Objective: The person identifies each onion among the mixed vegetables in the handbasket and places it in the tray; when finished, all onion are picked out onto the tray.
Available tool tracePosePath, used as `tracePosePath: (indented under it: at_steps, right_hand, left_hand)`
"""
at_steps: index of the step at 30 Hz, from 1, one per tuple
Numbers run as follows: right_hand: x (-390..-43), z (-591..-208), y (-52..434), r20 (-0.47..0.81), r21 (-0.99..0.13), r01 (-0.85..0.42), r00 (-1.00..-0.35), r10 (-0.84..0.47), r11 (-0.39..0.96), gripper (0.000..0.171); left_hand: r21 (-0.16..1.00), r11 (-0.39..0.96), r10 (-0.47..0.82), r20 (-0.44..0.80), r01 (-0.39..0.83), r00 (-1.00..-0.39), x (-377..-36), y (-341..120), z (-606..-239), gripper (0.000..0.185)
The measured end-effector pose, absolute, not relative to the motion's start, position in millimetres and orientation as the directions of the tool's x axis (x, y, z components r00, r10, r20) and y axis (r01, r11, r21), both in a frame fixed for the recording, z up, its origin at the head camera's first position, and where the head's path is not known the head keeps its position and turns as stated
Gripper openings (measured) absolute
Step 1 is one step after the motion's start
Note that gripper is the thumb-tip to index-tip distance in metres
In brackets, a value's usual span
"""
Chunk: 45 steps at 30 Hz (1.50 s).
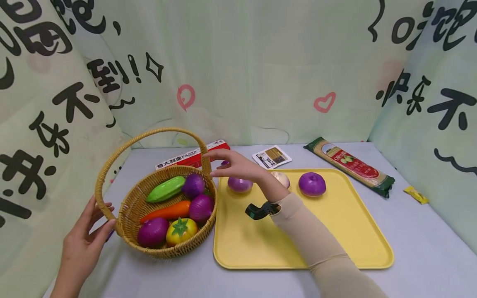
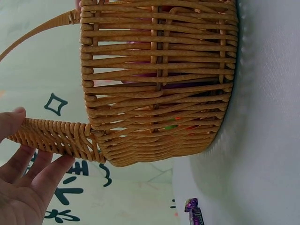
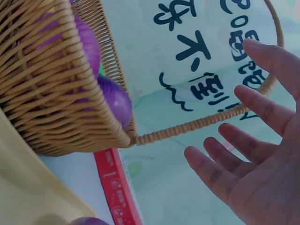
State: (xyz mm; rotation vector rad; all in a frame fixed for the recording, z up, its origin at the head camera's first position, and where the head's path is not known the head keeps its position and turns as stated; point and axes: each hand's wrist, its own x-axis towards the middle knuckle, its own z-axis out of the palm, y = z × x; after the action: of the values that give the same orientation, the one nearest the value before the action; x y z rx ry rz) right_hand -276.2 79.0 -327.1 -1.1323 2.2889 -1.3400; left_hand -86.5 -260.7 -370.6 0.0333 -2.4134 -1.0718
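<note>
Fingers (image 1: 220,159) of the right hand (image 1: 238,166) were spread and empty, hovering just beside the basket (image 1: 128,203) handle. Left hand (image 1: 83,244) held the handle's base with relaxed fingers. Four purple onions (image 1: 201,207) lay in the basket; three onions (image 1: 312,184) seemingly remained on the yellow tray (image 1: 335,248) behind the right wrist.

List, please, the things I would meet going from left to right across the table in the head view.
Left hand → wicker basket → right hand → purple onion on the yellow tray → green spaghetti packet → small yellow sachet.
</note>
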Motion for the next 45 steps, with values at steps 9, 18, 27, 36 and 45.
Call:
tracePosePath:
  at_steps: [9,18,27,36,45]
  right_hand:
    - [-267.3,-314.0,82.9,0.170,-0.815,-0.502,-0.684,-0.709,0.289,0.052]
    - [-268.1,-310.4,89.0,0.151,-0.839,-0.476,-0.669,-0.728,0.264,0.051]
    - [-266.6,-311.1,82.9,0.097,-0.850,-0.470,-0.584,-0.806,0.238,0.051]
    - [-268.4,-312.6,60.5,0.050,-0.841,-0.472,-0.556,-0.829,0.265,0.051]
    - [-266.1,-320.2,35.3,-0.004,-0.772,-0.542,-0.517,-0.856,0.331,0.052]
  left_hand:
    - [0.696,0.700,-0.219,0.420,0.158,-0.881,-86.9,-260.5,-370.2,0.079]
    - [0.694,0.702,-0.215,0.419,0.159,-0.882,-87.0,-261.8,-371.2,0.079]
    - [0.694,0.702,-0.215,0.421,0.160,-0.881,-86.4,-260.9,-370.6,0.079]
    - [0.698,0.699,-0.221,0.417,0.156,-0.882,-86.3,-261.1,-371.4,0.079]
    - [0.698,0.699,-0.224,0.420,0.155,-0.879,-86.2,-259.5,-369.5,0.078]
